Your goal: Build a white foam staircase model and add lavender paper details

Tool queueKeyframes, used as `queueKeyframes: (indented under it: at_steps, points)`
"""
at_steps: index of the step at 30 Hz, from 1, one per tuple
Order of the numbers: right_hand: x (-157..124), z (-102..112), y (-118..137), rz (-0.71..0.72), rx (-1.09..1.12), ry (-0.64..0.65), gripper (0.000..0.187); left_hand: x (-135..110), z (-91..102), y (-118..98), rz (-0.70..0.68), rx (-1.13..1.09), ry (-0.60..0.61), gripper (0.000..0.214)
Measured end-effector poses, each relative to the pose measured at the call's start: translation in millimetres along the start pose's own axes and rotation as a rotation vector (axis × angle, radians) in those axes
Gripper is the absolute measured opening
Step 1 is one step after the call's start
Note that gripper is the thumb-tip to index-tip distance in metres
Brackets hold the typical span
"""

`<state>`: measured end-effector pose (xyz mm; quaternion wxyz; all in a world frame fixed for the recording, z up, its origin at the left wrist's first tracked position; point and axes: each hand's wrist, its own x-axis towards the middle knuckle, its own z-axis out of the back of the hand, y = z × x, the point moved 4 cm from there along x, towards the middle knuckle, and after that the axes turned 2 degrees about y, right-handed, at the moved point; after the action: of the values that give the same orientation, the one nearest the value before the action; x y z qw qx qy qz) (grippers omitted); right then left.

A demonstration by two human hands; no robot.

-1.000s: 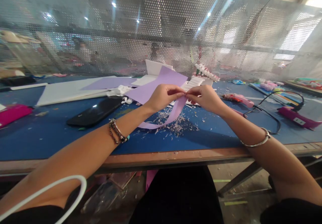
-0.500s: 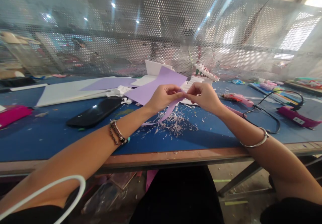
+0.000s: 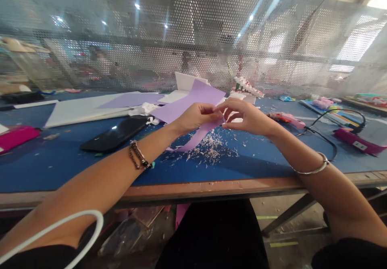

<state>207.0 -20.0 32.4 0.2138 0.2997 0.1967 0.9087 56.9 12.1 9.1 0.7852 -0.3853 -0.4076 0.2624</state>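
Observation:
My left hand (image 3: 199, 116) pinches a strip of purple paper (image 3: 195, 141) between thumb and fingers. The strip's tail curls down to the left until it rests on the table. Beside its upper end is my right hand (image 3: 243, 115), thumb and index finger apart, with the index tip close to or touching my left fingertips; exact contact there is hard to tell. Below both hands lies a heap of small paper shreds (image 3: 211, 150). Just behind them stands a larger purple sheet (image 3: 193, 98), partly covered by my left hand.
A black phone (image 3: 115, 134) and white sheets (image 3: 75, 110) lie on the left, near crumpled white paper (image 3: 143, 109). On the right are a pink glue gun (image 3: 290, 120) with a black cable and a magenta case (image 3: 358, 140). Behind the blue table rises a perforated metal screen (image 3: 145, 35).
My right thumb and index finger have parted from their pinch at the strip's end, and the hand has opened. My left hand keeps its pinch almost in place; the strip hangs slightly wider.

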Motion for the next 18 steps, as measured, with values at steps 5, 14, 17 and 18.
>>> queueKeyframes:
  at_steps: [5,14,17,18]
  points:
    - [0,-2,3,-0.007,0.058,-0.01,0.041,-1,-3.6,-2,0.014,-0.048,0.098,0.02]
    - [0,5,4,0.006,-0.15,-0.104,0.036,-6,14.6,1,0.233,0.11,0.248,0.019]
    - [0,9,2,-0.019,-0.243,-0.123,0.033,-5,29.5,5,0.238,0.15,0.257,0.019]
    - [0,11,1,-0.025,-0.276,-0.132,0.032,-3,34.6,6,0.231,0.151,0.243,0.019]
